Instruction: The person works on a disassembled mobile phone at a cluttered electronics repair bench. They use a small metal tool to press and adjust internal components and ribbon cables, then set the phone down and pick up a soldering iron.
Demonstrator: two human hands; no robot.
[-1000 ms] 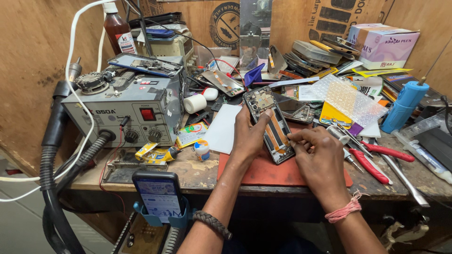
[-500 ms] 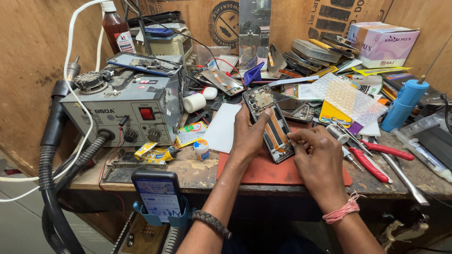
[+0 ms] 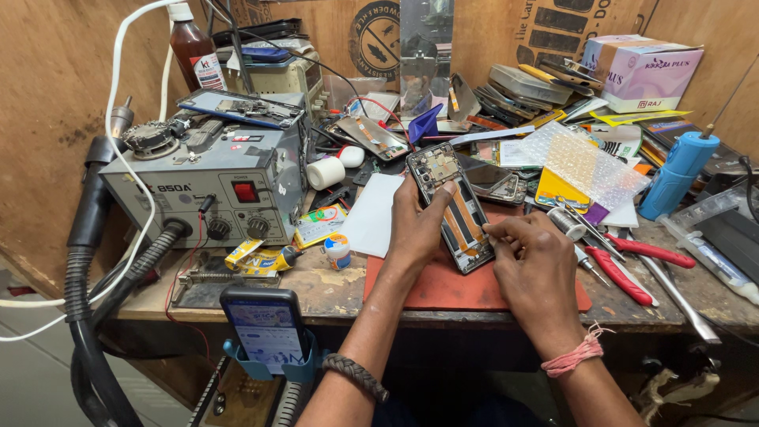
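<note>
Centre frame: left hand [image 3: 415, 229] fingers clasped opened phone [image 3: 452, 207] above red mat [image 3: 443, 289]; right hand [image 3: 534, 265] fingers pinched at its lower edge.

2 hands [image 3: 419, 225], 1 opened phone [image 3: 452, 204], 1 red mat [image 3: 458, 289], 1 pr red pliers [image 3: 632, 265], 1 brown bottle [image 3: 195, 51].

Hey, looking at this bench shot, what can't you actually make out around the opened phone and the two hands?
All from the head view:
- Opened phone: its left edge is hidden under the left hand.
- Right hand: its fingertips hide the phone's lower corner, and whether they pinch a part is too small to tell.
- Red mat: partly covered by both hands.
- Red-handled pliers: jaws lost among tools.
</note>
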